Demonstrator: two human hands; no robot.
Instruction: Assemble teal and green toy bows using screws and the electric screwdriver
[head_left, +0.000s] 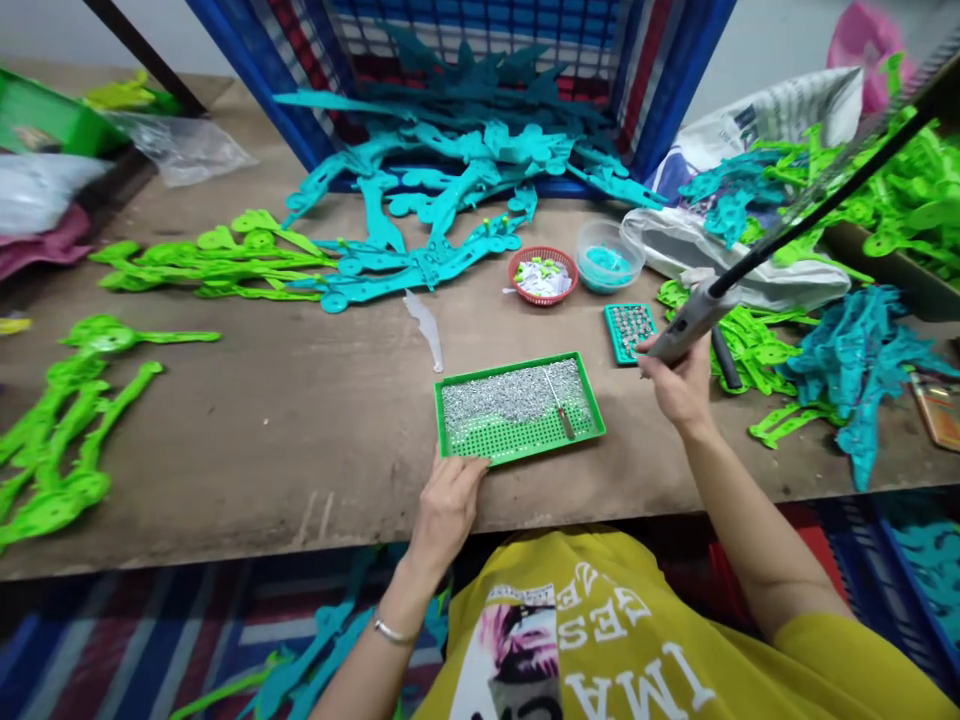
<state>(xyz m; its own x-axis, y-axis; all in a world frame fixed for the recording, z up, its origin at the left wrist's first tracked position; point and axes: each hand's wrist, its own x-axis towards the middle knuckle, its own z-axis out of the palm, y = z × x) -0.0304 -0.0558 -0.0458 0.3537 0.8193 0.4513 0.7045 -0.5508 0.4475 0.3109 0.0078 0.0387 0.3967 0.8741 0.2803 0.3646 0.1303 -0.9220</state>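
Note:
My left hand (450,500) grips the near-left edge of a shallow green perforated tray (517,455), fingers over its rim. Small silvery screws (510,392) fill the tray's far part, and a thin screwdriver (565,420) with a dark red handle lies across them. In my right hand (682,390) is a grey electric screwdriver (686,325), tilted, with a black cord running up to the right; its tip is hard to make out. Just left of it sits a small teal tray (621,350) with rows of round metal pieces.
Teal plastic parts (442,190) pile up before a blue crate (289,80). Lime-green parts (225,255) lie left; more heaps stand right. A red basket (544,298), a clear tub (611,285) and a translucent strip (426,330) lie beyond the tray.

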